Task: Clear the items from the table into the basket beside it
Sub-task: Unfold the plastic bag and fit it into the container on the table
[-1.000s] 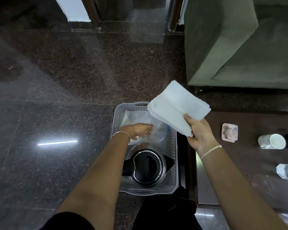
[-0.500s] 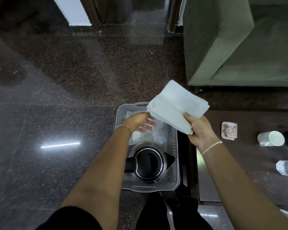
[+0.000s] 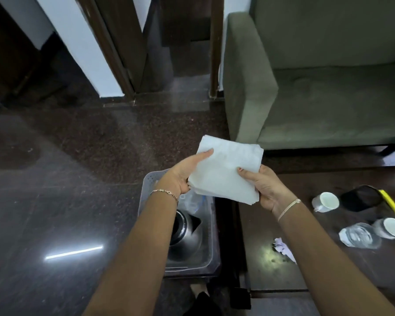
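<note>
Holds a stack of white napkins (image 3: 226, 172) over the basket (image 3: 146, 187). Grips its left side with the left hand (image 3: 180, 176), its right side with the right hand (image 3: 266, 189).

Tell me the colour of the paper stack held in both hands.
The paper stack is plain white; the head view shows it best.

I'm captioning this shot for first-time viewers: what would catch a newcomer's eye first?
The folded white paper napkin stack, held at centre by the left hand and right hand, stands out most. Below it, a grey perforated plastic basket on the floor holds a steel-and-black electric kettle. On the dark wooden table to the right rests a white ceramic mug.
</note>
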`<state>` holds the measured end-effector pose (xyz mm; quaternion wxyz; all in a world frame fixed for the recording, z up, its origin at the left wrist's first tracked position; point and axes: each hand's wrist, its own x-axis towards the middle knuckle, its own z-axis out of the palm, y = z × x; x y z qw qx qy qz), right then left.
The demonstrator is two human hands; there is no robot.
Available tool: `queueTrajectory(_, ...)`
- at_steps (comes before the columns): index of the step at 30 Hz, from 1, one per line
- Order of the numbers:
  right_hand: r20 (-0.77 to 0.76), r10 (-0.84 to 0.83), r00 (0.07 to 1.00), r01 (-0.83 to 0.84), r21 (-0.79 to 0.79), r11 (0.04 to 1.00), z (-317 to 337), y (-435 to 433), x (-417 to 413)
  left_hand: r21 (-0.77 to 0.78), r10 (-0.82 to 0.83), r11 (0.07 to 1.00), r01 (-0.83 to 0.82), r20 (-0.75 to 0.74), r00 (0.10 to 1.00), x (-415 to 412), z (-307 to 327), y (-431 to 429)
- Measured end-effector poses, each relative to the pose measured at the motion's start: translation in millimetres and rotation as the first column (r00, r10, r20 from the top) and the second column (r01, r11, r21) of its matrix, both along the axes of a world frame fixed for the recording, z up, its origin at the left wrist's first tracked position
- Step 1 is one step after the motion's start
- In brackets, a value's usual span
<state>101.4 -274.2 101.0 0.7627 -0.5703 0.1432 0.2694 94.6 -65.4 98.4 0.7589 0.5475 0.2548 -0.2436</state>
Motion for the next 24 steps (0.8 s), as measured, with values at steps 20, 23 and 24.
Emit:
queueTrajectory(20, 0.236, -0.381, 0.894, 0.419, -0.142, 0.897, 30.2, -355.7, -143.2, 0.142, -0.237, 0.966, 0.216, 0.156, 0.959, -103.4, 44.6, -401.6)
queueTrajectory(23, 0.254, -0.425, 0.869, 0.476, -0.192, 0.858, 29.4, -391.8, -149.3, 0.18, -0.294, 0.947, 0.265, 0.159, 0.943, -99.0, 42.4, -438.1)
queueTrajectory(24, 0.261, -0.442, 0.858, 0.497, -0.206, 0.843, 28.7, -401.9, -149.1, 0.194, -0.312, 0.94, 0.279, 0.164, 0.936, -95.8, 41.4, -447.3)
